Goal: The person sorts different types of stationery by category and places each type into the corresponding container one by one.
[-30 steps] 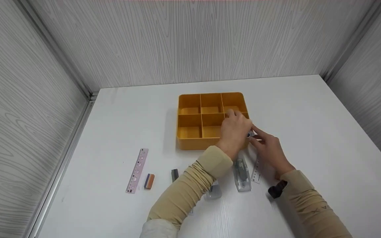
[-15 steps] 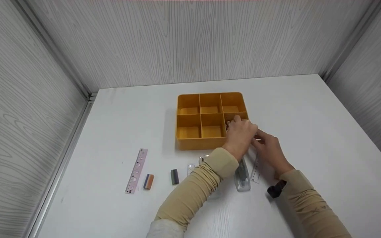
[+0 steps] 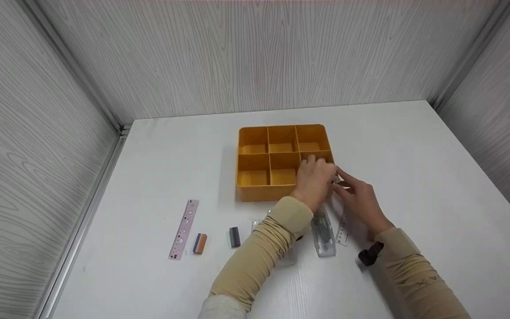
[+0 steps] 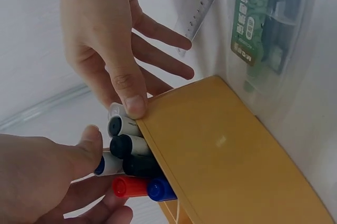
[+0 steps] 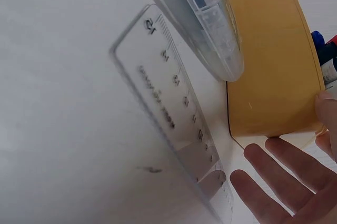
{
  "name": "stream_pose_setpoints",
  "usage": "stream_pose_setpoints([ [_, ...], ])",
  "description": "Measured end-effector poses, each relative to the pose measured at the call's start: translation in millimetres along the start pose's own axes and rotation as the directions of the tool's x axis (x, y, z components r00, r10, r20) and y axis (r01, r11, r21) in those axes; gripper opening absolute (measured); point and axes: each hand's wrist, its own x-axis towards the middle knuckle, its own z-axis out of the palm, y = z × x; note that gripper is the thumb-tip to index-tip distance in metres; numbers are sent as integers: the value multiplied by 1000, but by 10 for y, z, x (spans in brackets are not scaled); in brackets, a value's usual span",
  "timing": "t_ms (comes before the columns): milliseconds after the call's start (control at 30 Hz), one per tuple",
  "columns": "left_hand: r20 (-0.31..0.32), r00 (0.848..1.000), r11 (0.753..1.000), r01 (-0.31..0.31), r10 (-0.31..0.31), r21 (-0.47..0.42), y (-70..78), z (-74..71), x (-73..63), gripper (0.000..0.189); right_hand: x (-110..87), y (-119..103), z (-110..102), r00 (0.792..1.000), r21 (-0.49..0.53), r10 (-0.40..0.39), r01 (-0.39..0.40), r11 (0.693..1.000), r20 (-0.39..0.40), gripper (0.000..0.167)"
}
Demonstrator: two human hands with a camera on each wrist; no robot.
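A yellow six-compartment box [image 3: 259, 193] sits on the white table, and both hands are at its front right corner. Several markers stick out of the front right compartment, among them a red-capped marker [image 4: 131, 186] and a blue-capped one [image 4: 161, 188]. My left hand [image 3: 314, 179] reaches over this compartment; its thumb and fingers pinch a white marker with a blue end [image 4: 108, 165]. With thumb and index finger, my right hand [image 3: 360, 199] grips the box's corner, right at a white marker with a dark end [image 4: 122, 126]. Its other fingers spread outside the wall.
A clear plastic case [image 3: 323, 235] and a transparent ruler [image 3: 342, 230] lie in front of the box. To the left are a pink ruler [image 3: 183, 230], an orange and blue block [image 3: 199, 243] and a dark grey block [image 3: 234, 237]. My left forearm partly hides other items.
My left hand shifted right within the front right compartment, then came back left. My right hand has stayed at the box's corner.
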Motion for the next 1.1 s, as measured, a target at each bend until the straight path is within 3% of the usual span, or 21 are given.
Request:
stream_pose_setpoints([
  [400, -12, 999, 996, 48, -47, 80, -20, 1, 12, 19, 30, -2, -6, 1000, 6, -4, 4, 1000, 6, 54],
  [733, -100, 995, 977, 28, -7, 212, 12, 19, -18, 22, 31, -17, -23, 998, -2, 48, -48, 999, 26, 56],
  [900, -143, 990, 973, 39, -6, 227, 6, 33, -31, 19, 32, -11, -13, 999, -9, 36, -36, 999, 20, 56],
  [1100, -123, 992, 979, 35, -11, 200, -28, 49, -27, 19, 36, -7, -9, 998, 1, 48, -48, 999, 30, 57],
])
